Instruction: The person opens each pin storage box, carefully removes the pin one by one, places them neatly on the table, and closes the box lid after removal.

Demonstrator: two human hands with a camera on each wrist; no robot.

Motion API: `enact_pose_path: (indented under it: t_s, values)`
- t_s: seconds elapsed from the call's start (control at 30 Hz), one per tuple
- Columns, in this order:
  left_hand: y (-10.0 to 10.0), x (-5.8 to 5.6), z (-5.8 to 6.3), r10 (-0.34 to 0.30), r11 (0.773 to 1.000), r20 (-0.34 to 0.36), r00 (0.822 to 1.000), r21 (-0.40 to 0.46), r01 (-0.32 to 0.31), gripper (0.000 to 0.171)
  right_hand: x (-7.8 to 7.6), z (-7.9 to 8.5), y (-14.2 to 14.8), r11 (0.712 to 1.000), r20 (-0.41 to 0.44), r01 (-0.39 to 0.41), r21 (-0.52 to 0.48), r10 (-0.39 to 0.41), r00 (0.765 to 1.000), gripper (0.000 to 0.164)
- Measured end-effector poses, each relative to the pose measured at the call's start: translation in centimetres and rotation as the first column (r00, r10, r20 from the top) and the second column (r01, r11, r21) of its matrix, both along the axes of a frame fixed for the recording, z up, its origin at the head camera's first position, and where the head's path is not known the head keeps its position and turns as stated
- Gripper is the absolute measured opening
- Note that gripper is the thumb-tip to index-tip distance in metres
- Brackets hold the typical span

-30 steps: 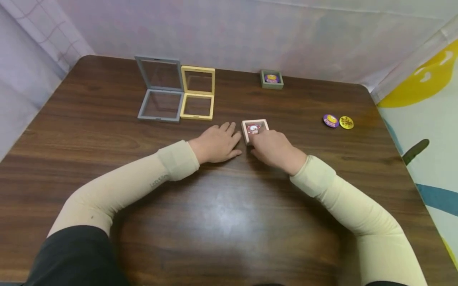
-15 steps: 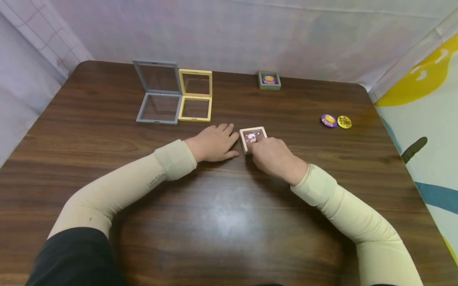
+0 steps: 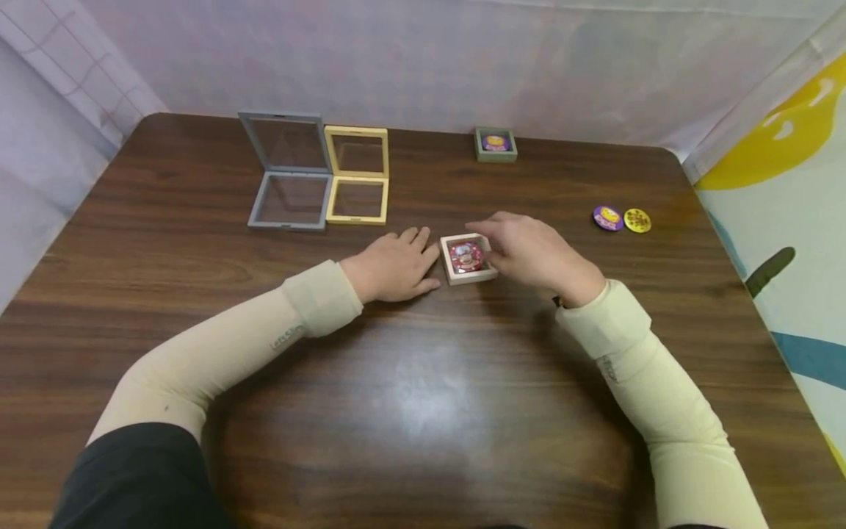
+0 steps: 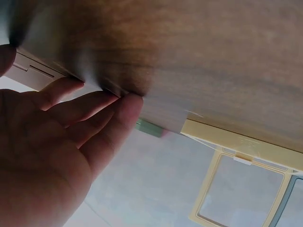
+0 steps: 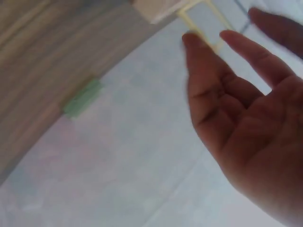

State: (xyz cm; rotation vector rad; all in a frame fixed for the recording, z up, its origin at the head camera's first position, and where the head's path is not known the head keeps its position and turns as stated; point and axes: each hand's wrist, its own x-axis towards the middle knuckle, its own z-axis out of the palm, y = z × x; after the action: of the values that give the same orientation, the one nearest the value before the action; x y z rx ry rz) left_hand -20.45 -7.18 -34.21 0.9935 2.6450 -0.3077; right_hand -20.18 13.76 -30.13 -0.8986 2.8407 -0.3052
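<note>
A small pale pink display frame (image 3: 471, 278) lies on the table with a red round badge (image 3: 465, 256) inside it. My left hand (image 3: 391, 266) rests flat on the table just left of this frame, its fingers spread. Over the frame's right side hovers my right hand (image 3: 532, 251), with thumb and fingers apart. In the right wrist view the same hand (image 5: 251, 109) holds nothing, and the pink frame (image 5: 161, 7) shows near its fingertips. The left wrist view has the frame's side (image 4: 33, 71) beyond my left fingers. Whether my right fingers touch the frame I cannot tell.
Back left, a grey frame (image 3: 258, 200) and a yellow frame (image 3: 358, 220) stand side by side with lids raised. A green frame (image 3: 496, 156) holding a purple badge sits at the back edge. To the right lie a purple badge (image 3: 607, 218) and a yellow badge (image 3: 637, 220).
My right hand, whose finger was pressing on the pink frame's face, has lifted and shifted right, its fingers opening. More of the red badge shows now. The left hand stays in place.
</note>
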Motion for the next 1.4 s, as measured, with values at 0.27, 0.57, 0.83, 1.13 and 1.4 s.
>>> enact_pose_path:
  t_s: [0.27,0.57,0.83,1.13,1.4]
  values:
    - [0.1,0.2,-0.1,0.002,1.000,0.014,1.000,0.011,-0.002,0.069,-1.2,-1.6,-0.2,0.997,0.136,-0.057,0.048,0.050,0.989,0.061]
    - [0.1,0.3,-0.2,0.008,1.000,0.001,1.000,0.005,-0.008,0.069,-1.3,-1.6,-0.3,0.997,0.138,-0.058,0.055,0.050,0.989,0.057]
    - [0.1,0.3,0.1,0.018,1.000,0.007,1.000,-0.005,-0.018,0.069,-1.3,-1.4,-0.3,0.997,0.151,-0.067,0.047,0.059,0.987,0.062]
    - [0.1,0.1,0.1,0.016,1.000,0.006,1.000,0.025,-0.016,0.069,-1.0,-1.4,-0.2,0.994,0.136,-0.078,0.077,0.067,0.988,0.068]
    - [0.2,-0.1,0.8,0.048,0.996,0.088,0.995,0.072,-0.055,0.076,-0.6,-1.4,-0.5,0.992,0.124,-0.066,0.111,0.052,0.991,0.076]
